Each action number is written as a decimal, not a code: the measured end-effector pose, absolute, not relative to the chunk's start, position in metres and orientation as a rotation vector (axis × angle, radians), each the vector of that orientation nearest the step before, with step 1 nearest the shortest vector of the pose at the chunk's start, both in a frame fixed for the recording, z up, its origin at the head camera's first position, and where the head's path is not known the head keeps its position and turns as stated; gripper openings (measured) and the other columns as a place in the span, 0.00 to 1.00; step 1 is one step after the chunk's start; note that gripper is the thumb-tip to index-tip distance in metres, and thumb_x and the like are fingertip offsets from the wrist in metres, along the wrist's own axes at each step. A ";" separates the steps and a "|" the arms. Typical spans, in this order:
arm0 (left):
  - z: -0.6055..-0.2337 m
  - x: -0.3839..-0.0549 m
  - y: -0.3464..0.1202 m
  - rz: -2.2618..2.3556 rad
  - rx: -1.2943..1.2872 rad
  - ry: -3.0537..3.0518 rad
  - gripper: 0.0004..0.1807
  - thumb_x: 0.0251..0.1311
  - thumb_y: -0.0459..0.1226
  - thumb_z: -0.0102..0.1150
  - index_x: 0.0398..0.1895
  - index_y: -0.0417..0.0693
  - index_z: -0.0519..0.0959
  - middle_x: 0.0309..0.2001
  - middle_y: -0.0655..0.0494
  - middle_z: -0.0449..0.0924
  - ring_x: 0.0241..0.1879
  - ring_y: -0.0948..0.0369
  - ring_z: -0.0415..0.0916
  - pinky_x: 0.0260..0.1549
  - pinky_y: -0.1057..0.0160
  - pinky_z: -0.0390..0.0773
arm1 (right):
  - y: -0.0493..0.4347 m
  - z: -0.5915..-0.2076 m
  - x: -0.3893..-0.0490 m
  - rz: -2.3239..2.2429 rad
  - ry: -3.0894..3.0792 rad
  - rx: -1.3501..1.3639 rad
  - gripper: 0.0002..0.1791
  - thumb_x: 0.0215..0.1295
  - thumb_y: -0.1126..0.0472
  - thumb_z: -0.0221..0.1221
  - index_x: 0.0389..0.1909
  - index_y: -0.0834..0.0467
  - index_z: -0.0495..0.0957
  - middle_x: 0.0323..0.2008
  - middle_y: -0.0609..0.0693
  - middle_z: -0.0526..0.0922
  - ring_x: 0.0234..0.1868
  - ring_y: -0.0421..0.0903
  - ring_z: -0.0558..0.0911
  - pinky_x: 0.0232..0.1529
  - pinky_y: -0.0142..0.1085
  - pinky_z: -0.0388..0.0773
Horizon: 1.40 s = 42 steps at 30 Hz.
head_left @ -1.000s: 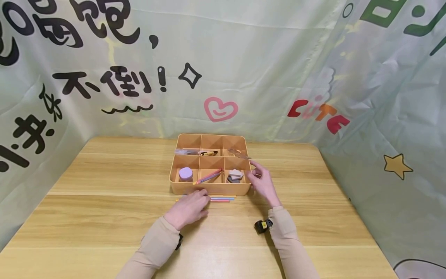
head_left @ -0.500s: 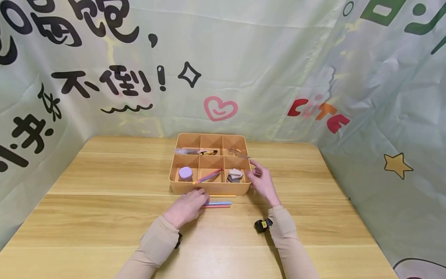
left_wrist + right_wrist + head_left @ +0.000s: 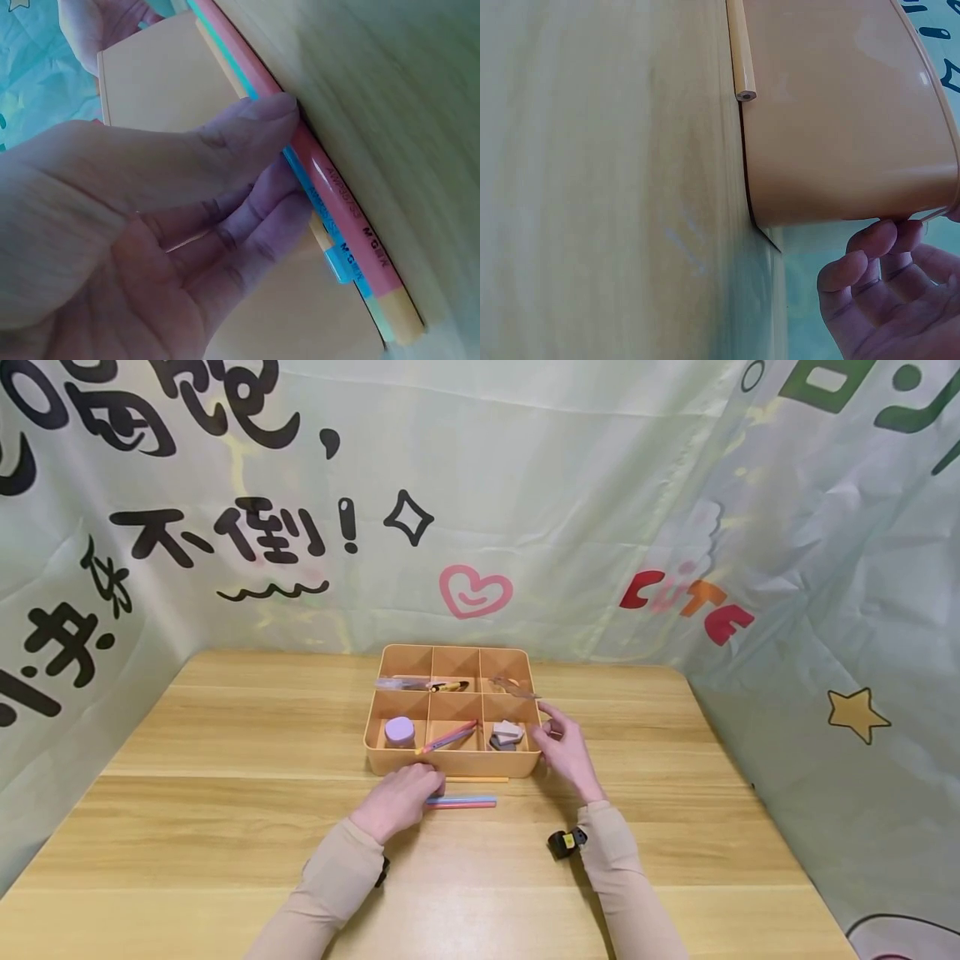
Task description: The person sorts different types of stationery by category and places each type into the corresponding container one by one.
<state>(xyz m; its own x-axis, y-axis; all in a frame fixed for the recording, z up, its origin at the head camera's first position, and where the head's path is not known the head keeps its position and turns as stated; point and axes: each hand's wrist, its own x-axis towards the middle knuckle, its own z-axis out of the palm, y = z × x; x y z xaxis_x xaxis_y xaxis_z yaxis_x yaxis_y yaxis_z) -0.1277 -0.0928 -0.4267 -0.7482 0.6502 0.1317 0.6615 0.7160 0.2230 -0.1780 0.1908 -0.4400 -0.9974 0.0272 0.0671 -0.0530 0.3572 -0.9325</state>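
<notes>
A pink pen [image 3: 326, 176] and a blue pen [image 3: 340, 262] lie side by side in front of the organizer box [image 3: 483, 766]. My left hand [image 3: 397, 797] pinches the two pens, thumb on top and fingers at the blue one's side in the left wrist view. Along the foot of the box's front wall runs a yellow pencil [image 3: 741, 56], partly behind my left hand in the head view. At the box's right side is my right hand [image 3: 567, 756], with bent, relaxed fingers [image 3: 874, 238] touching the wall near the rim.
The box has several compartments. In front sit a purple-lidded jar [image 3: 400, 731], pens [image 3: 450, 740] and erasers [image 3: 507, 735]. Behind are a clear packet [image 3: 401, 683], a black-and-yellow pen [image 3: 450, 687] and a brownish translucent item [image 3: 513, 687]. A printed curtain [image 3: 570, 527] stands behind the table.
My left hand has drawn the pink and blue pens slightly toward me and left, away from the box and the yellow pencil. The right hand and box stay put.
</notes>
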 end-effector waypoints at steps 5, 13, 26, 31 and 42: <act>-0.427 -0.126 -0.094 -0.402 -1.083 -2.834 0.15 0.48 0.17 0.63 0.30 0.45 0.78 0.32 0.51 0.81 0.34 0.52 0.80 0.30 0.54 0.80 | 0.190 -0.439 -0.178 1.736 -2.528 0.028 0.30 0.69 0.67 0.56 0.72 0.67 0.65 0.24 0.48 0.75 0.16 0.38 0.71 0.17 0.29 0.70; -0.429 -0.126 -0.096 -0.374 -1.096 -2.790 0.14 0.49 0.19 0.63 0.30 0.46 0.77 0.31 0.52 0.80 0.33 0.52 0.79 0.27 0.57 0.79 | 0.190 -0.439 -0.178 1.750 -2.529 0.021 0.30 0.70 0.68 0.55 0.72 0.66 0.65 0.24 0.47 0.74 0.15 0.37 0.70 0.16 0.28 0.69; -0.418 -0.126 -0.097 -0.406 -1.138 -2.879 0.12 0.50 0.23 0.70 0.30 0.44 0.78 0.31 0.52 0.79 0.33 0.54 0.79 0.30 0.58 0.80 | 0.178 -0.400 -0.158 1.762 -2.571 0.029 0.29 0.69 0.72 0.53 0.70 0.74 0.63 0.24 0.50 0.74 0.17 0.39 0.72 0.20 0.29 0.72; -0.411 -0.121 -0.097 -0.421 -1.129 -2.932 0.09 0.54 0.25 0.68 0.29 0.44 0.78 0.32 0.53 0.79 0.33 0.55 0.77 0.31 0.58 0.79 | 0.178 -0.400 -0.158 1.767 -2.576 0.029 0.29 0.69 0.72 0.53 0.71 0.73 0.63 0.23 0.47 0.73 0.17 0.39 0.72 0.20 0.29 0.72; -0.394 -0.118 -0.095 -0.555 -1.126 -3.026 0.05 0.59 0.27 0.66 0.33 0.45 0.82 0.27 0.56 0.80 0.24 0.63 0.70 0.21 0.68 0.68 | 0.177 -0.398 -0.156 1.760 -2.575 0.026 0.29 0.70 0.72 0.53 0.70 0.73 0.63 0.24 0.48 0.73 0.18 0.39 0.72 0.21 0.31 0.74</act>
